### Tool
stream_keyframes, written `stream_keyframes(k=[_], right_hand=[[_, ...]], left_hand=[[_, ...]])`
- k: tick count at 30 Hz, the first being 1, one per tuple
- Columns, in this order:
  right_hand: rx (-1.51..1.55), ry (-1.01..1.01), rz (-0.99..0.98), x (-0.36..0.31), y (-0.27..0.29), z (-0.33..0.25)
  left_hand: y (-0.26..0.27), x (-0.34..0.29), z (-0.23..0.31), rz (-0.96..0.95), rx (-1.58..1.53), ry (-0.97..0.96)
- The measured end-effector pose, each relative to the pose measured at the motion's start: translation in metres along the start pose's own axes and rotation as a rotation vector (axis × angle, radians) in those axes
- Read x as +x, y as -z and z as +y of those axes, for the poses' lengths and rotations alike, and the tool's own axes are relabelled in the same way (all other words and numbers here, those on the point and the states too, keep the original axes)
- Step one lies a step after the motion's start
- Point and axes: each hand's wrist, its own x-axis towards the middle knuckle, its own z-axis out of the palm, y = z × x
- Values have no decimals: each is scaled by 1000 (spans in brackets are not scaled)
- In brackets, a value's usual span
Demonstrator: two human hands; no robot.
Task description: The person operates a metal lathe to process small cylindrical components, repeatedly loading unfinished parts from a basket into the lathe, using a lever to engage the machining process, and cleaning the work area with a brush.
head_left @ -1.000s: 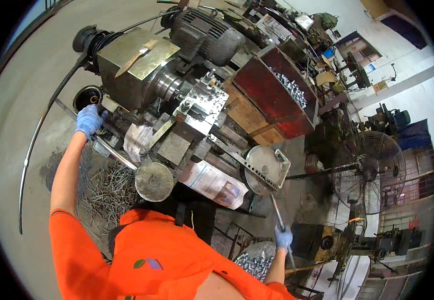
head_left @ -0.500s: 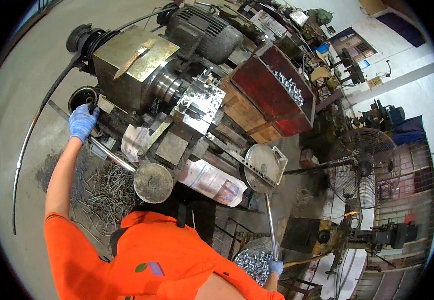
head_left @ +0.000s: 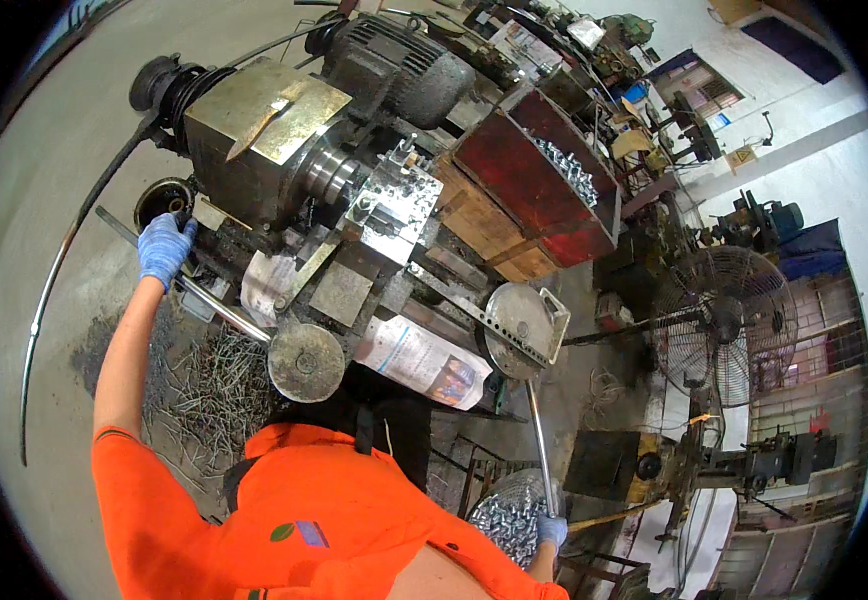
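My right hand [head_left: 551, 532] is closed around the lower end of a steel lever [head_left: 540, 435], which runs forward from it to the near edge of a round plate [head_left: 516, 325]; I judge the grip sits at that end because leverage is greatest there. My left hand [head_left: 166, 247] lies over the line of a long rod [head_left: 219, 305], its fingertips beside a dark round cup [head_left: 166, 203]; the fingers are bent, but whether they pinch the rod, a dark fitting or nothing, I cannot tell. The rod runs back and rightward from that hand to a round disc [head_left: 306, 362]. Ahead and to the right of my left hand stand the spindle [head_left: 332, 172] and a bright metal block [head_left: 394, 208] speckled with chips, leaving both hands well apart from them, which appears the safer arrangement. A printed sheet [head_left: 424, 362] lies between the hands, presumably to shield the surface beneath. A basket [head_left: 474, 512] of small metal parts stands just left of my right hand, apparently for easy reach; a red box [head_left: 554, 245] of similar pieces sits well ahead of it. Metal shavings [head_left: 216, 385] are heaped behind my left hand, on the floor.
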Motion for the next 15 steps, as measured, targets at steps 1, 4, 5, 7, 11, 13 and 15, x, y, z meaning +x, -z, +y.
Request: stream_keyframes(k=[1, 4, 5, 7, 11, 13, 15], right_hand=[[6, 4, 2, 0, 0, 1], [38, -11, -13, -10, 11, -9], [51, -20, -21, -13, 15, -13], [65, -26, -16, -7, 4, -1], [80, -20, -1, -5, 1, 0], [75, -51, -17, -4, 0, 2], [76, -39, -2, -14, 9, -6]], left_hand=[[-1, 1, 0, -6, 6, 5], [4, -3, 1, -2, -18, 0], [7, -5, 3, -10, -24, 6], [14, -6, 11, -27, -38, 7], [4, -3, 0, 23, -5, -8], [8, -4, 5, -5, -3, 2], [7, -3, 5, -9, 8, 11]])
